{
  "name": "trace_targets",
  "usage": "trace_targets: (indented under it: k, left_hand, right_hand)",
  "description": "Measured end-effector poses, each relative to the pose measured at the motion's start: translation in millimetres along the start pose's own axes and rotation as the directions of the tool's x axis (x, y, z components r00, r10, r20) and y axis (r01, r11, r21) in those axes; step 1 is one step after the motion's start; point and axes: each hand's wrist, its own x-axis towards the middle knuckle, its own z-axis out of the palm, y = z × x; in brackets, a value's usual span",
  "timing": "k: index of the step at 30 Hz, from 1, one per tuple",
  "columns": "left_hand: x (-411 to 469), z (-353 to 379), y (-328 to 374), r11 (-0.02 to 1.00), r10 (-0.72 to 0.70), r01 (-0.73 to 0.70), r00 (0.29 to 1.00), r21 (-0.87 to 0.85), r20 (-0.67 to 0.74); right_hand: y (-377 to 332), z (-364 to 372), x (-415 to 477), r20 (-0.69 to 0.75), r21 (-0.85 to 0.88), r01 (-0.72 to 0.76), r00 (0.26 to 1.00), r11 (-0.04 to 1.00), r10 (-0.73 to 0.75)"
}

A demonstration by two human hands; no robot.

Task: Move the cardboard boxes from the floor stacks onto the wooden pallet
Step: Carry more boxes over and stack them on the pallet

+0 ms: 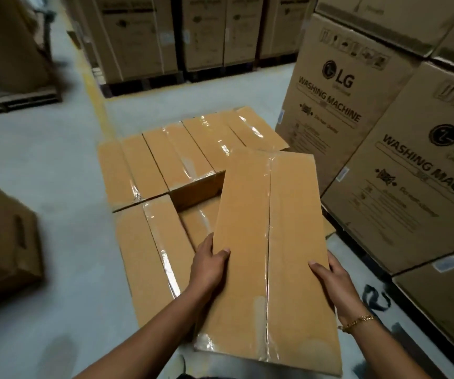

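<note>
As the carried box touches no surface, we record it as in transit. It hangs tilted, near end low toward the person, above the near right part of the laid boxes. The left hand grips its left long edge and the right hand its right long edge. Each thumb is pressed flat on the taped top face, and the fingers curl out of sight beneath. We judge this two-sided clamp suits a long, narrow load that would swing if held by one end.

The laid boxes lie side by side, tape seams parallel, in a tight upper layer. That layer has an opening at its near right, where a lower box shows. The carried box is lined up roughly over it, and we judge this the intended slot. The wooden pallet is hidden under the load, so we cannot confirm it.

Hazards: washing machine cartons stand close on the right, leaving little room for the right hand when lowering. A bracelet on that wrist could catch. A further carton sits on the floor to the left, well apart, and a yellow line runs away beyond the stack.
</note>
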Motion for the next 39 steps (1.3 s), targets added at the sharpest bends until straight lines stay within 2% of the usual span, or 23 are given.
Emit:
trace_targets:
  k: [7,13,16,20,24,32,36,39]
  left_hand:
    - [-18,68,-37,0.988,-0.132,0.115,0.973,-0.101,-0.187]
    - [1,91,-68,0.972,-0.223,0.198,0.947,-0.122,-0.233]
    - [26,99,-88,0.977,-0.207,0.188,0.950,-0.102,-0.234]
    - [66,116,-131,0.982,-0.189,0.176,0.951,-0.073,-0.245]
    - [113,130,-177,0.990,-0.137,0.127,0.950,-0.056,-0.282]
    - [196,152,-255,0.994,-0.077,0.099,0.928,0.041,-0.363]
    - [208,163,-288,0.978,-0.068,0.137,0.922,0.159,-0.380]
    - [206,167,-305,0.970,-0.044,0.130,0.924,0.205,-0.379]
  right_hand:
    - [9,-38,68,0.204,-0.106,0.000,0.979,0.994,0.022]
    - [23,-25,117,0.299,-0.153,-0.005,0.953,0.988,0.052]
    - [43,-12,156,0.313,-0.199,-0.012,0.947,0.980,0.075]
    - [114,0,247,0.343,-0.278,0.026,0.937,0.960,0.074]
    - [118,47,274,0.362,-0.271,0.064,0.931,0.960,0.040]
    - [176,102,360,0.425,-0.245,0.207,0.901,0.947,-0.087]
    - [206,109,378,0.479,-0.190,0.256,0.867,0.948,-0.138]
    - [224,112,382,0.513,-0.217,0.277,0.848,0.936,-0.132]
